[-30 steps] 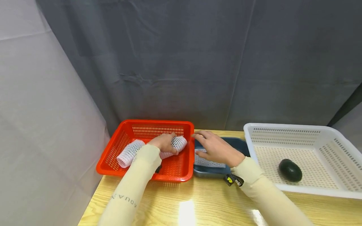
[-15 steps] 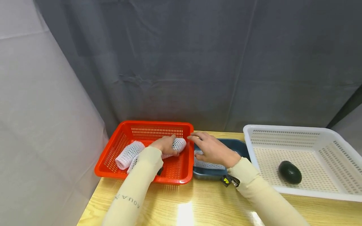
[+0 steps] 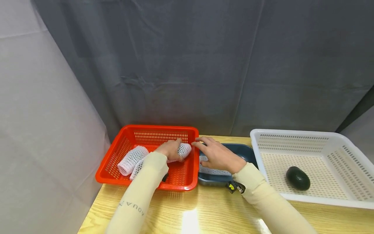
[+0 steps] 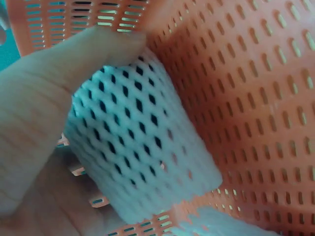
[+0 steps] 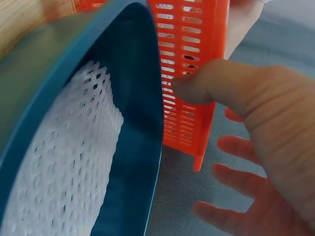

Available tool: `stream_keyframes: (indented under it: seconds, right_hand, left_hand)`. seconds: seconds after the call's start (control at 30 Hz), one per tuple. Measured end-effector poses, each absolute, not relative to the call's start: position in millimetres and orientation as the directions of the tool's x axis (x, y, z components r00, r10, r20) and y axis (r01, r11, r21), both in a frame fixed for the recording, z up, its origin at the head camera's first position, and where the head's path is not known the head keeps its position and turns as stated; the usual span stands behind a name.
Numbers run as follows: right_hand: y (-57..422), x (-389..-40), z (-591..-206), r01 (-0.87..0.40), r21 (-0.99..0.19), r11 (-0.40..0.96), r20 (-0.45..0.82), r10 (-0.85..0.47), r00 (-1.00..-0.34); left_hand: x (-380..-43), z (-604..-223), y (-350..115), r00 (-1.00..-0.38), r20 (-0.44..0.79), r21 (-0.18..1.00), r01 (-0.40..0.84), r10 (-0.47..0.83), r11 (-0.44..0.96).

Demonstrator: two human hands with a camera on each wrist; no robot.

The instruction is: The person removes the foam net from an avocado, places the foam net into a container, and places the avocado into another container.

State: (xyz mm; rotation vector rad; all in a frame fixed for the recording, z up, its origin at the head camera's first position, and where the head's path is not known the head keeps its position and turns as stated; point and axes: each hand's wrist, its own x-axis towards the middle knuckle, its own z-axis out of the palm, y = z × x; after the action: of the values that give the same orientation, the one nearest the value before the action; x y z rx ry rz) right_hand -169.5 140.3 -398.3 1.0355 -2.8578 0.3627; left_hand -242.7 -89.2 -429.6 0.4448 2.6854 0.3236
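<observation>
My left hand (image 3: 170, 150) is inside the red basket (image 3: 160, 126), its thumb and fingers gripping a white foam net sleeve (image 3: 184, 149) with something dark inside. In the left wrist view, the thumb lies over the top of that sleeve (image 4: 128, 132). Other white foam net sleeves (image 3: 132, 160) lie at the basket's left, partly behind the left forearm. My right hand (image 3: 219, 156) hovers over the dark blue tub (image 3: 242, 149) with spread fingers, fingertips by the red basket's right rim, holding nothing. A flat foam net sleeve (image 5: 69, 157) lies in the tub under it.
At the right stands a white basket (image 3: 292, 132) with a dark green, avocado-like fruit (image 3: 298, 178) in it. All containers rest on a wooden table (image 3: 216, 208). A grey curtain (image 3: 181, 71) hangs behind, and a pale cloth (image 3: 52, 130) closes the left side.
My right hand has shifted slightly left toward the red basket's rim. The left hand keeps its grip on the foam net sleeve; the head view has moved slightly.
</observation>
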Motion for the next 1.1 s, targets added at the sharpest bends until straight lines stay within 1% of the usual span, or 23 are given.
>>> stream_keyframes:
  seconds: [0.2,0.43,0.7,0.87,1.1]
  right_hand:
    - [143.8,-165.3,-397.9,-0.648,-0.178,0.740,0.150,-0.631,-0.761]
    - [150.4,-160.4,-396.1,-0.632,-0.180,0.754,0.122,-0.620,-0.775]
    - [157.7,-154.9,-388.1,-0.595,-0.201,0.778,0.088,-0.590,-0.802]
    - [162.7,-150.2,-383.7,-0.585,-0.225,0.779,0.072,-0.586,-0.807]
    - [170.8,-140.6,-378.6,-0.603,-0.222,0.766,0.116,-0.594,-0.796]
  left_hand:
    - [-241.8,-428.6,-94.1,-0.874,-0.327,0.274,0.276,0.359,0.921]
    - [-235.7,-417.2,-99.3,-0.884,-0.301,0.273,0.279,0.357,0.921]
    - [-226.8,-389.4,-106.6,-0.909,-0.251,0.332,0.242,0.333,0.912]
    - [-220.9,-376.4,-104.6,-0.910,-0.199,0.344,0.282,0.363,0.896]
    - [-211.9,-361.4,-93.4,-0.900,-0.156,0.338,0.338,0.407,0.878]
